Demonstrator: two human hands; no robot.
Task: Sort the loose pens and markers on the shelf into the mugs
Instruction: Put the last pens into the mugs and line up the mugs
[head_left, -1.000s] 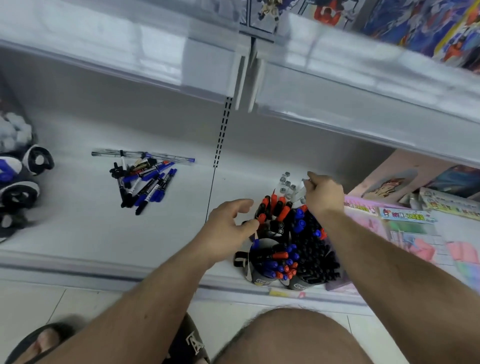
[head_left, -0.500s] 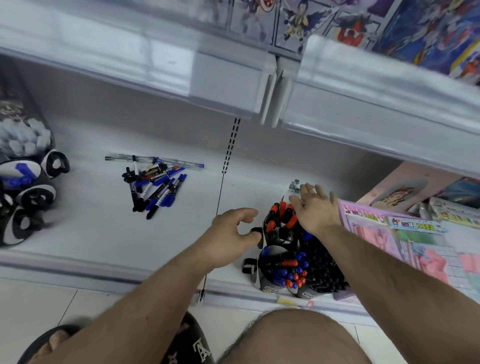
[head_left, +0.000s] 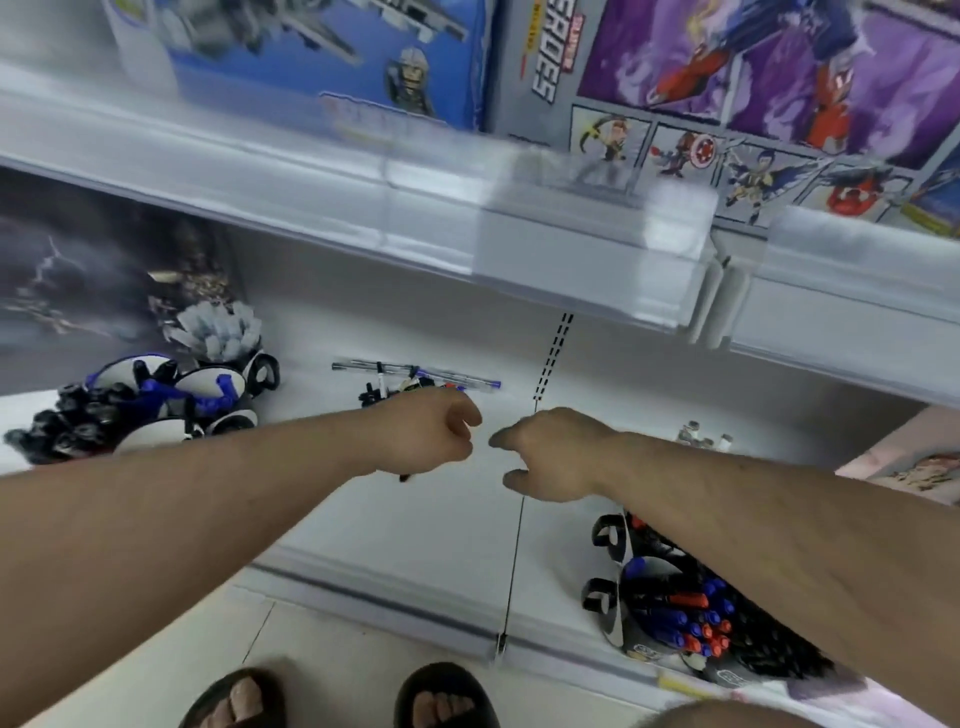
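- Head view, taking the heap of loose black, blue and red pens and markers (head_left: 410, 382) on the white metal shelf (head_left: 441, 519) as landmark: well to its left stands a cluster of black-and-white mugs (head_left: 156, 405), some stuffed with black and blue markers.
- Directly over the near side of the heap, the left hand (head_left: 426, 434) is curled into a fist; a dark marker tip (head_left: 404, 476) pokes out below it, so it seems to grip at least one, though how many cannot be told.
- Just right of the heap, the right hand (head_left: 550, 454) hovers with fingers loosely bent and apart, holding nothing, its forefinger close to the left fist.
- Far to the right and nearer the shelf's front edge, more black-and-white mugs packed with red, blue and black markers (head_left: 691, 618) lie partly under the right forearm.
- Doing the pick well, by my judgement: gather same-coloured markers together, align the barrels in the fist before lifting, and let the free right hand pin the thin clear pens at the back so they don't roll.
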